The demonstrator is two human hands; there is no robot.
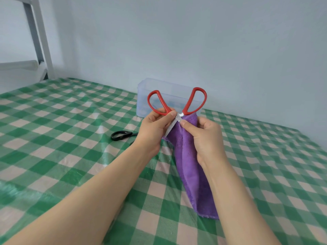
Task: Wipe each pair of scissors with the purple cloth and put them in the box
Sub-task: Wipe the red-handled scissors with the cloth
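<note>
Two scissors — red pair (180, 115) pinched in left hand (155, 126), black pair (121, 135) lying aside; one purple cloth (189, 165) pinched in right hand (207, 137); one box (169, 89).

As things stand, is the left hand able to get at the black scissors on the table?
Probably not yet: the way to the black scissors is free, close beside its wrist, but the left hand grips the red scissors.

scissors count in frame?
2: red scissors held up before the box; black scissors flat on the tablecloth, partly behind the left hand. Box contents unclear, may hide more.
</note>
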